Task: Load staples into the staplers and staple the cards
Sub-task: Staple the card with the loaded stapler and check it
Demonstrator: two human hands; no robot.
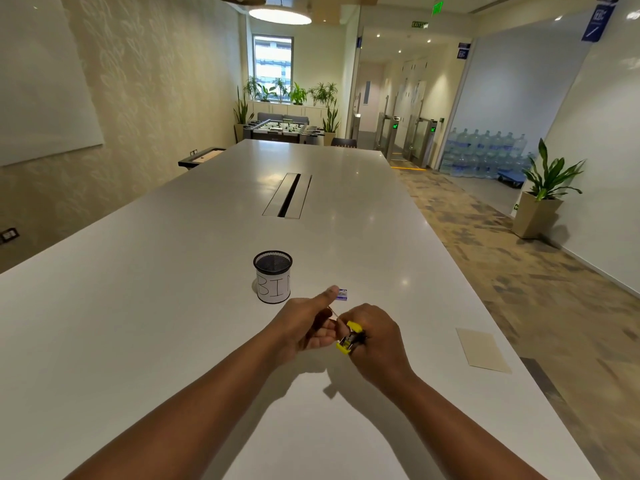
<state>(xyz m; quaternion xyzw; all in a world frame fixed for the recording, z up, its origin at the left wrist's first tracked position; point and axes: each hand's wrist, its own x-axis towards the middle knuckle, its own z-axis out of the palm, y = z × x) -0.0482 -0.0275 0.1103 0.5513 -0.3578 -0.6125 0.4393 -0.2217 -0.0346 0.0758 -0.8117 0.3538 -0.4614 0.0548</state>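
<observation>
A small yellow stapler (350, 337) is held open above the white table (173, 306), gripped in my right hand (375, 337). My left hand (308, 323) is right beside it, its fingers pinching a thin strip, apparently staples, at the stapler's open end, thumb raised. A small blue and white staple box (343, 294) lies on the table just beyond my hands. A beige card (483, 349) lies flat near the table's right edge.
A black mesh cup (273, 277) with a paper label reading "BIN" stands just left of the staple box. A cable slot (288, 195) sits in the table's middle. The right table edge drops to carpeted floor.
</observation>
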